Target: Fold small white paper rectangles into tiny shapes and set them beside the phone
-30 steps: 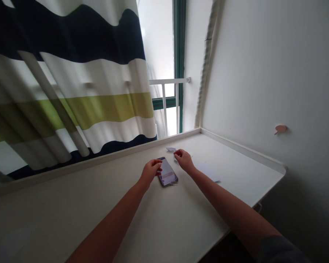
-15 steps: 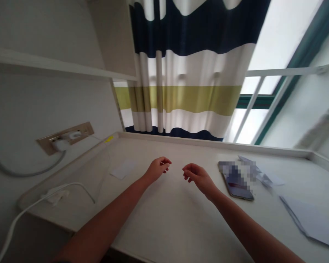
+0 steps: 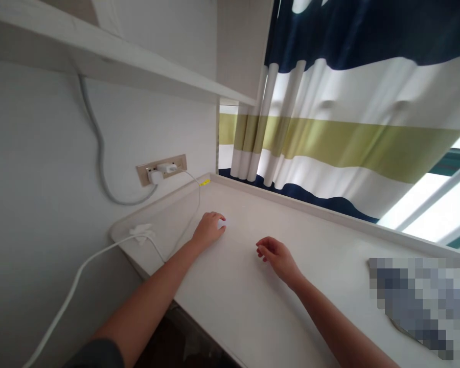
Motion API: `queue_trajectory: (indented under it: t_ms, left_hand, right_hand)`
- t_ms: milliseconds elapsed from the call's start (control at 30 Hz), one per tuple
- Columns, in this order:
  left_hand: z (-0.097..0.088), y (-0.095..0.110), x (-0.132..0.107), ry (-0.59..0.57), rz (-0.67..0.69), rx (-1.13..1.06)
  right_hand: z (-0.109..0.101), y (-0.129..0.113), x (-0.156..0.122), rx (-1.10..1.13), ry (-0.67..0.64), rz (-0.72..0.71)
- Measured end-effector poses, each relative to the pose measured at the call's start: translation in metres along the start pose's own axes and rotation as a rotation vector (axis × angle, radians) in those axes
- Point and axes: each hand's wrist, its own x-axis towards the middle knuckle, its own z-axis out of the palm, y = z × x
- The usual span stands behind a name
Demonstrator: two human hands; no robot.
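Observation:
My left hand (image 3: 209, 229) is on the white desk (image 3: 249, 296), its fingers and thumb closed round a small piece of white paper (image 3: 222, 223). Only a bit of the paper shows between the thumb and fingertips; the hand hides the rest. To the right, my right hand (image 3: 276, 254) hovers just above the desk top. Its fingers are loosely curled and I see nothing in them. The phone (image 3: 404, 304) lies farther right, mostly blurred out by pixel blocks, apart from both hands.
A white cable (image 3: 74, 286) crosses the desk's left corner beside crumpled tissue (image 3: 142, 232). Chargers sit in the wall socket (image 3: 161, 169). A raised rim (image 3: 310, 207) runs along the back, before a striped curtain (image 3: 341, 143). A shelf (image 3: 138, 61) overhangs the left side.
The view has turned left. My left hand has moved left onto the small paper and closed round it. My right hand stays loosely curled above the desk.

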Motion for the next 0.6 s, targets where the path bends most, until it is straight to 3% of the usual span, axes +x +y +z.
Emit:
queue_trajectory:
  t_ms: [200,600]
  left_hand:
    - [-0.007,-0.019,-0.008,0.017,0.022,0.14]
    - [-0.006,-0.016,-0.007,0.042,-0.013,0.293]
  right_hand:
    - [0.009,0.015,0.003,-0.207,-0.024,-0.082]
    - [0.01,0.019,-0.004,-0.245,-0.029,-0.108]
